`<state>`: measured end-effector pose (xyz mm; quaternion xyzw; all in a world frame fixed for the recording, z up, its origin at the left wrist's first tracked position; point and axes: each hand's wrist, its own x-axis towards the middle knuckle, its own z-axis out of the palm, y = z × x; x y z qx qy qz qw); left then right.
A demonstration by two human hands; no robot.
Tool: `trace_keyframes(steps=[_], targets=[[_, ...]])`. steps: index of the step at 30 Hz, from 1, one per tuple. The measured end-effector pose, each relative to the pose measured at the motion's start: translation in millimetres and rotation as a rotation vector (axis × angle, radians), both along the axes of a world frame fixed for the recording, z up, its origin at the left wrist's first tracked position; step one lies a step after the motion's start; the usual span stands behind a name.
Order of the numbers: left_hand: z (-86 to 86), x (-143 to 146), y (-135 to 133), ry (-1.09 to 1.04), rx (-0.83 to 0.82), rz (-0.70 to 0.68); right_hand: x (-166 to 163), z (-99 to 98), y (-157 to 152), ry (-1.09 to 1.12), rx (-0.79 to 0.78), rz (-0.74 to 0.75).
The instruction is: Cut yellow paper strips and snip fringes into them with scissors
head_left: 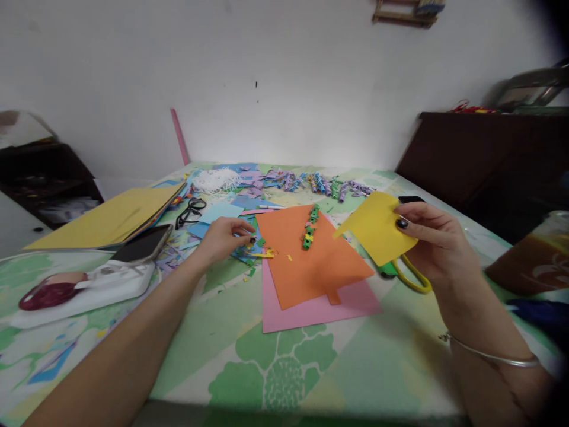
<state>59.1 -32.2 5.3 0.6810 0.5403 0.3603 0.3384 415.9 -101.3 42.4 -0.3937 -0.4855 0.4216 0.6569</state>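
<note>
My right hand (433, 237) pinches a yellow sheet of paper (376, 228) between thumb and fingers, holding it above the table. Below that hand is a yellow loop, apparently a scissors handle (415, 281), with a green part beside it. My left hand (224, 238) is curled, thumb and fingertips close together, over paper scraps (249, 252); whatever it may hold is too small to make out. Between the hands, an orange sheet (297, 270) overlaps a pink sheet (306, 314). On the orange sheet rests a green paper roll (310, 228) with small coloured pieces on it.
Several decorated paper rolls (320, 184) and a white stringy heap (217, 179) lie along the back. At left are black glasses (191, 212), a phone (144, 243), stacked coloured sheets (111, 216) and a maroon oval item (48, 292). A brown container (531, 261) stands at right.
</note>
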Motion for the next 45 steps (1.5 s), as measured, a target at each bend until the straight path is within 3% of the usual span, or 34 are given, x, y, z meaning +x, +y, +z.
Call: trace_keyframes(steps=[3, 12, 16, 21, 23, 26, 29, 32, 37, 45], targets=[[5.7, 1, -5, -0.092, -0.024, 0.041, 4, -2.6, 4, -0.051, -0.050, -0.041], [4.6, 12, -13, -0.298, -0.108, 0.001, 16, -15.8, 17, -0.487, -0.457, -0.090], [5.1, 16, -16, -0.360, -0.120, -0.009, 23, -19.5, 20, -0.692, -0.452, -0.267], [5.8, 27, -24, -0.438, -0.160, -0.068, 12, -22.1, 21, -0.797, -0.254, -0.388], [4.9, 35, -29, -0.457, -0.187, -0.110, -8, -24.0, 19, -0.781, -0.162, -0.319], [3.2, 46, -37, -0.465, -0.226, -0.168, -48, -30.3, 9, -0.718, -0.080, -0.046], [1.8, 54, -43, -0.466, -0.246, -0.201, -83, -39.7, -3, -0.631, -0.067, 0.208], [0.5, 59, -48, -0.478, -0.243, -0.214, -100, -50.0, -10, -0.549, -0.104, 0.350], [0.5, 63, -53, -0.491, -0.234, -0.213, -104, -61.4, -9, -0.545, -0.148, 0.411], [-0.4, 67, -55, -0.517, -0.315, -0.246, -109, -60.1, -12, -0.557, -0.113, 0.448]])
